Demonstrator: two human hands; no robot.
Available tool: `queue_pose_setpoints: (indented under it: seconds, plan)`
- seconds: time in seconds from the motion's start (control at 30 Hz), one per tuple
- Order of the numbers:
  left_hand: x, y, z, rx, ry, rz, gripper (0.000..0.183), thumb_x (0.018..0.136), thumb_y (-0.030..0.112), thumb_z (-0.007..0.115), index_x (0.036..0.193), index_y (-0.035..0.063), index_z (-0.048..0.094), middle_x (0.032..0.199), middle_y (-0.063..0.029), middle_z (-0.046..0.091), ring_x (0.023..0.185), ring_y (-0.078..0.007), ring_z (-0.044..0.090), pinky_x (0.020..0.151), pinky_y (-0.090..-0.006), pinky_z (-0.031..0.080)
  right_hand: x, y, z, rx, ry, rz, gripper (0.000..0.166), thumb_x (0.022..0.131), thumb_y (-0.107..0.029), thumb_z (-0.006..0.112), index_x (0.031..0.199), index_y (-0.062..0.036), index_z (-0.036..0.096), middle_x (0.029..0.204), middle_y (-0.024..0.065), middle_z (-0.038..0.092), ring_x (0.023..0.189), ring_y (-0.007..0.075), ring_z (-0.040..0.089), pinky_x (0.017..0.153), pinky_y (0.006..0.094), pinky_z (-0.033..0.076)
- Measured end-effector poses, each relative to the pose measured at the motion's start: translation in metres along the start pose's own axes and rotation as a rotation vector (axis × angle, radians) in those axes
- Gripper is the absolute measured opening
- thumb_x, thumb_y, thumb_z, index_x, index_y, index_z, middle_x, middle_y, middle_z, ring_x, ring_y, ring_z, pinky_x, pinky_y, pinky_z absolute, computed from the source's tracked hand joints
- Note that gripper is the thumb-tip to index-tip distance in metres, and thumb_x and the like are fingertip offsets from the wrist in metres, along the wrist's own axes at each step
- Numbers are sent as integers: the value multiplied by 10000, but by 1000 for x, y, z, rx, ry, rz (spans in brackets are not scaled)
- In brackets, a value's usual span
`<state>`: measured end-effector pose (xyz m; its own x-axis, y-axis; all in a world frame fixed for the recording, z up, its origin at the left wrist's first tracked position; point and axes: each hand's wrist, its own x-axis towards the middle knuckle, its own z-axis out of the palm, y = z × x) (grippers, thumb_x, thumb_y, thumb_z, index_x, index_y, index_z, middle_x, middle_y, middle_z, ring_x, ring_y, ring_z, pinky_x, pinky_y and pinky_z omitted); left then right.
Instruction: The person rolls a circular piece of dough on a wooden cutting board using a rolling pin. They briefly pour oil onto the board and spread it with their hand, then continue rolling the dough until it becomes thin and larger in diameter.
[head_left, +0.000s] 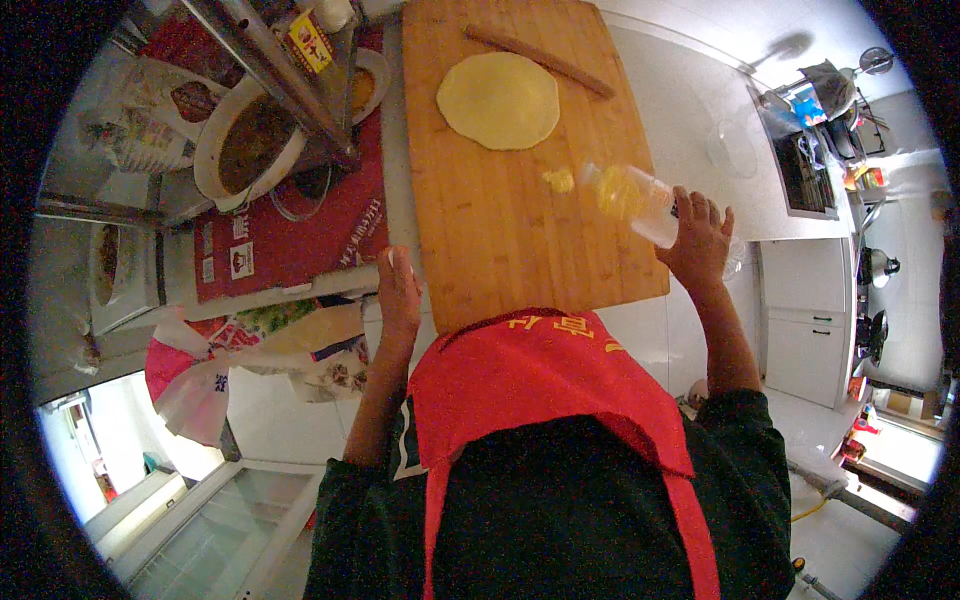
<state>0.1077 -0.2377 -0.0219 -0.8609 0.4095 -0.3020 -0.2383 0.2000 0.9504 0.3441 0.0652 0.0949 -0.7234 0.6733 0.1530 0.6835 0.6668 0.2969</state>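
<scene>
My right hand (697, 236) grips a clear plastic bottle (649, 210) near its base. The bottle lies tilted over the right side of a wooden board (510, 240), its neck pointing left, with yellow contents towards the neck. Just left of the mouth is a small yellow patch (559, 180) on the wood. A flat round sheet of dough (499, 100) rests higher on the board, below a wooden rolling pin (540, 61) lying diagonally. My left hand (400, 292) is beside the board's lower left edge, a small white thing (391, 257) between its fingertips; what it is cannot be told.
Left of the board, a large white bowl (206, 154) of dark food stands by a metal frame (281, 82) and a red mat (367, 225). A second bowl (381, 75) sits behind the frame. On the right are a transparent round container (731, 148) and a dark cooktop (806, 176).
</scene>
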Motion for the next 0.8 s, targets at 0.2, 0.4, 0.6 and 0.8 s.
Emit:
queue_pose_setpoints:
  seconds: [0.2,0.4,0.6,0.8]
  plan:
    - [7,5,5,20,-14,20,396,953,457,411,1050,76,458,712,-18,481,507,-109,397,469,-275,383,-6,-2,1,177,-64,80,874,524,-336,828,1274,-154,418,1178,65,525,1120,276,503,1016,545,293]
    - [17,50,41,-15,-159,126,352,960,427,424,980,78,467,630,-8,457,471,-87,411,423,-257,362,-21,-20,13,730,-107,180,938,508,-353,851,1297,-126,397,1192,87,537,1123,274,508,1008,523,312]
    - [14,72,56,24,-253,120,334,977,397,402,994,75,489,647,6,436,502,-68,392,441,-232,344,-13,-13,-9,282,4,132,879,547,-285,817,1298,-141,386,1207,87,523,1163,282,484,1043,514,281]
    - [15,54,60,-77,-304,5,349,988,385,380,1011,59,504,720,10,439,601,-52,386,514,-223,361,-20,-5,8,243,-115,163,880,546,-267,820,1298,-143,380,1213,79,521,1145,279,500,1053,513,265]
